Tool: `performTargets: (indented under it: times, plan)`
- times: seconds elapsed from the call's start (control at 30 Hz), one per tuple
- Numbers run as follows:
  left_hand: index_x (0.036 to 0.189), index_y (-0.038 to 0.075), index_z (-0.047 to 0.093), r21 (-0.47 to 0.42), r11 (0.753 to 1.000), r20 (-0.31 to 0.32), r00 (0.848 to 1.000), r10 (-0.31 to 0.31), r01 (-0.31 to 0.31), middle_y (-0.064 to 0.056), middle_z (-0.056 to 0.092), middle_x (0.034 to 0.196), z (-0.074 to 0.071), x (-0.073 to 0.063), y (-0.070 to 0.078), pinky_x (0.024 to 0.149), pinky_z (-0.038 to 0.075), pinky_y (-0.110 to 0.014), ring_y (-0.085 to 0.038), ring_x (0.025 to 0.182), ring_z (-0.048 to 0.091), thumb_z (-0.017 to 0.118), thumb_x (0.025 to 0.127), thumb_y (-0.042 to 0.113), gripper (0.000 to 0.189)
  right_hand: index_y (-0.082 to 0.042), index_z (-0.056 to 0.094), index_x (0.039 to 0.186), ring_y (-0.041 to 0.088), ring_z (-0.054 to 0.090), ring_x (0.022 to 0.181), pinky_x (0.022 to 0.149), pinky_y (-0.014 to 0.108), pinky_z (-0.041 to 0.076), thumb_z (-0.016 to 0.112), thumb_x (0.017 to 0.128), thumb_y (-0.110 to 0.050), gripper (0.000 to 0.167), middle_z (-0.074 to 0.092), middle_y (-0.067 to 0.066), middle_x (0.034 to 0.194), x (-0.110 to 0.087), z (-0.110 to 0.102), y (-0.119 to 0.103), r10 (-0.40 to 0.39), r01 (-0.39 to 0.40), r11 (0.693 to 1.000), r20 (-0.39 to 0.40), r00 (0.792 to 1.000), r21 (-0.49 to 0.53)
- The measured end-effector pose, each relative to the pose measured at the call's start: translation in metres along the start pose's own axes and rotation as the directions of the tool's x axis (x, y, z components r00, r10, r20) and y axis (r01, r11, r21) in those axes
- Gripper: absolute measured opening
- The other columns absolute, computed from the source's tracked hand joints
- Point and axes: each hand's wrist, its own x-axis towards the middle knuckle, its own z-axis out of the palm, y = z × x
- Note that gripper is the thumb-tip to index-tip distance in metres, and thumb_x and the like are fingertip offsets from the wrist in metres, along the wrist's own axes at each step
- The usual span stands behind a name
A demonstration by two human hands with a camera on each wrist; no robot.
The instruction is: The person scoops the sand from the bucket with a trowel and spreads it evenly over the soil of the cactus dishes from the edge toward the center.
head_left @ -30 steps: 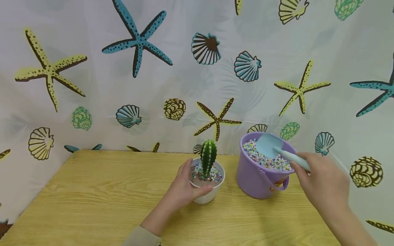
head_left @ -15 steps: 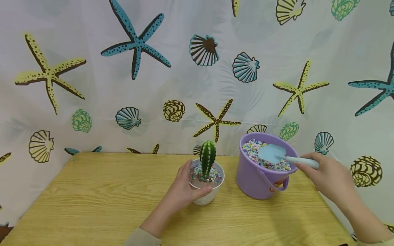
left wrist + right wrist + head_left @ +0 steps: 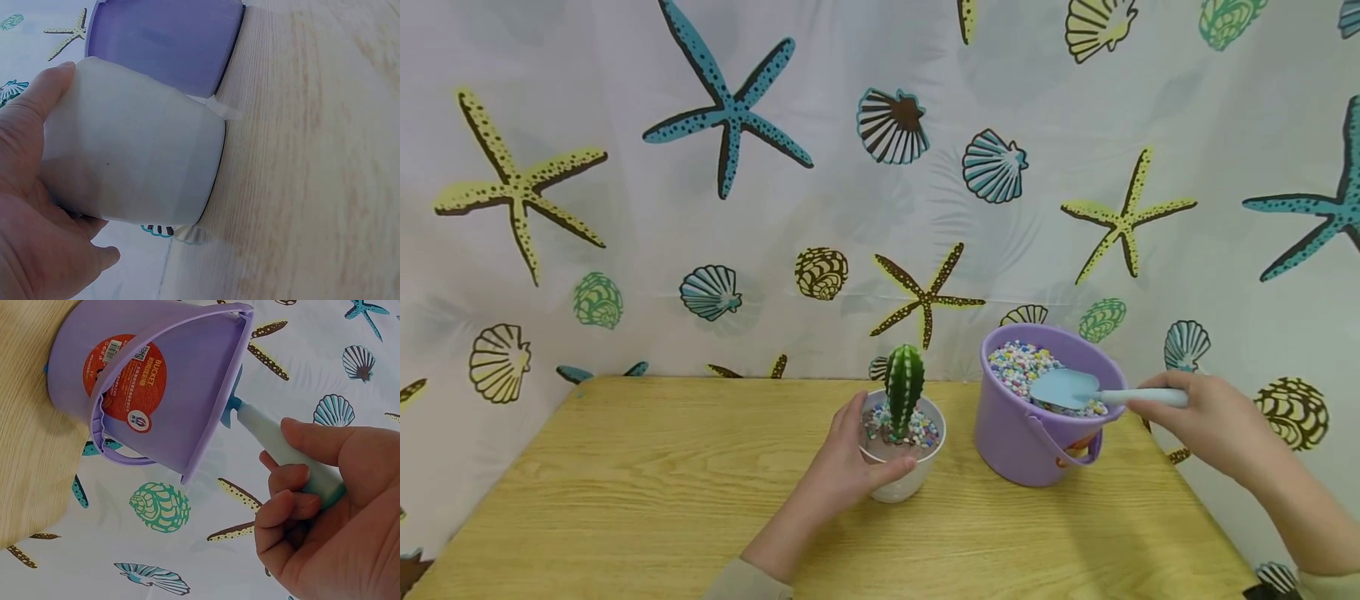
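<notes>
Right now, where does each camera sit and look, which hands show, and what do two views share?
Head: on the head, facing forward and down at white pot and purple bucket; left hand, right hand and forearms show.
Left wrist: on that wrist, facing the pot's side; left hand shows.
Right wrist: on that wrist, facing bucket and shovel handle; right hand shows.
Both wrist views share the bucket.

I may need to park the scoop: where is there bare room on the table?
Widest: the bare table left of the left hand and white pot. Another patch lies in front of the purple bucket. Crowded: the narrow gap between pot and bucket, and the bucket's right side, where the right hand holds the scoop.
</notes>
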Motion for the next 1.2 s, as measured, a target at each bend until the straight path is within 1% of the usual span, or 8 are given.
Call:
performTargets:
  times: [0.2,0.43,0.6,0.67,0.8,0.97,1.07,1.2]
  plan:
    - [0.176,0.006,0.018,-0.002,1.0,-0.001,1.0,-0.006,0.006,-0.029,0.025,0.175,0.0,0.0,0.0,0.12,0.04,-0.07,-0.055,0.154,0.038,0.095,0.086,0.052,0.127,-0.007,0.075,0.13,0.02,0.041,0.063,0.053,0.035,0.036,0.069,0.108,-0.054,0.053,0.05,0.002,0.074,0.003,-0.004,0.004,0.0,0.0,1.0,0.022,1.0,0.006]
    - [0.176,0.006,0.018,-0.015,1.0,0.0,1.0,-0.001,0.001,-0.029,0.025,0.175,0.0,0.0,0.0,0.12,0.039,-0.069,-0.054,0.154,0.038,0.095,0.086,0.051,0.127,-0.005,0.076,0.128,0.022,0.041,0.067,0.055,0.036,0.036,0.07,0.109,-0.048,0.048,0.051,0.003,0.078,0.004,-0.007,0.003,-0.006,0.006,1.0,0.038,0.999,-0.004]
    - [0.176,0.005,0.018,-0.016,1.0,-0.003,1.0,0.001,-0.001,-0.029,0.025,0.175,-0.001,0.0,-0.001,0.121,0.038,-0.069,-0.054,0.155,0.037,0.096,0.086,0.051,0.128,-0.003,0.077,0.126,0.024,0.045,0.076,0.061,0.037,0.038,0.072,0.108,-0.046,0.047,0.064,0.008,0.094,0.008,-0.011,0.0,-0.001,0.002,1.0,0.071,0.998,-0.011]
    - [0.176,0.005,0.018,-0.014,1.0,-0.003,1.0,0.002,-0.002,-0.03,0.025,0.175,0.0,0.0,-0.001,0.121,0.038,-0.069,-0.054,0.155,0.037,0.096,0.086,0.05,0.127,-0.002,0.077,0.126,0.024,0.045,0.076,0.06,0.037,0.037,0.072,0.107,-0.046,0.048,0.065,0.008,0.095,0.009,-0.012,-0.001,0.009,-0.008,1.0,0.084,0.996,-0.012]
    - [0.175,0.004,0.019,-0.013,1.0,-0.003,1.0,0.004,-0.004,-0.03,0.025,0.175,0.0,0.0,0.0,0.121,0.038,-0.069,-0.055,0.155,0.036,0.096,0.086,0.05,0.127,-0.002,0.078,0.125,0.023,0.042,0.072,0.057,0.036,0.035,0.074,0.106,-0.047,0.049,0.058,0.005,0.085,0.012,-0.01,-0.004,0.021,-0.02,1.0,0.091,0.996,-0.013]
    - [0.175,0.003,0.02,-0.015,1.0,-0.007,1.0,0.018,-0.018,-0.03,0.026,0.174,0.0,-0.001,0.002,0.121,0.038,-0.069,-0.055,0.155,0.037,0.096,0.086,0.05,0.127,0.002,0.077,0.127,0.022,0.042,0.07,0.055,0.035,0.037,0.073,0.106,-0.048,0.054,0.056,0.003,0.083,0.014,-0.005,-0.006,0.01,-0.01,1.0,0.086,0.996,0.003]
    - [0.175,0.003,0.02,-0.017,1.0,-0.006,1.0,0.021,-0.021,-0.03,0.027,0.174,0.0,-0.002,0.003,0.122,0.037,-0.069,-0.055,0.155,0.036,0.096,0.086,0.05,0.126,0.003,0.075,0.13,0.02,0.04,0.066,0.053,0.034,0.036,0.072,0.106,-0.048,0.057,0.049,0.002,0.077,0.015,-0.003,-0.007,0.009,-0.01,1.0,0.089,0.996,0.012]
    - [0.175,0.003,0.02,-0.016,1.0,-0.01,1.0,0.021,-0.021,-0.031,0.027,0.174,-0.001,-0.004,0.004,0.121,0.038,-0.07,-0.055,0.155,0.037,0.096,0.086,0.049,0.126,0.003,0.075,0.132,0.021,0.043,0.068,0.056,0.035,0.038,0.072,0.106,-0.049,0.058,0.057,0.004,0.083,0.016,-0.001,-0.008,0.002,-0.003,1.0,0.081,0.997,0.008]
